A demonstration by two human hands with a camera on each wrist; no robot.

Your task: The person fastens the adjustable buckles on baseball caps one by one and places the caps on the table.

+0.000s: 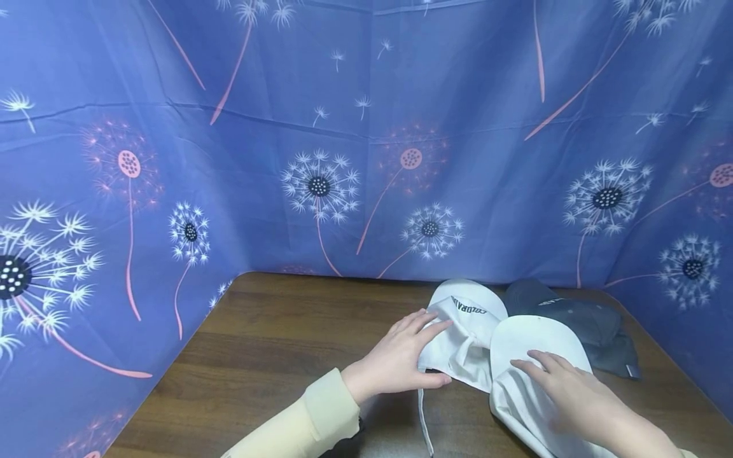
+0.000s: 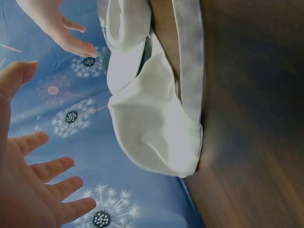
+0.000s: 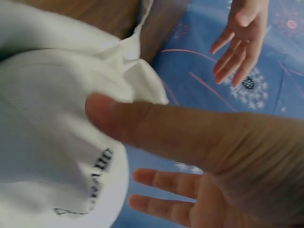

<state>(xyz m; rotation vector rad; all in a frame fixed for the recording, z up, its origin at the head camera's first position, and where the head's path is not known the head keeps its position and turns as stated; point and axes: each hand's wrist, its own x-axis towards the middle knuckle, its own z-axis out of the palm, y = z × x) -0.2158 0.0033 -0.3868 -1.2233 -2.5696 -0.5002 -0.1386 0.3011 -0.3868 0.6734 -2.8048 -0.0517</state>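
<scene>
Two white baseball caps lie side by side at the right of the table. The left cap (image 1: 472,337) has dark lettering and its brim points away from me. My left hand (image 1: 401,356) hovers at its left side, fingers spread and apart from it in the left wrist view. Above the nearer white cap (image 1: 538,340) is my right hand (image 1: 578,394), with fingers extended and holding nothing. The right wrist view shows lettering on a white cap (image 3: 61,128) beside the thumb. A pale strap (image 1: 424,420) trails from the left cap onto the wood.
Dark grey caps (image 1: 584,321) lie behind and to the right of the white ones. The brown wooden table (image 1: 275,343) meets a blue dandelion-print cloth (image 1: 343,127) at its back and sides. Something dark (image 1: 348,439) is partly hidden under the left sleeve.
</scene>
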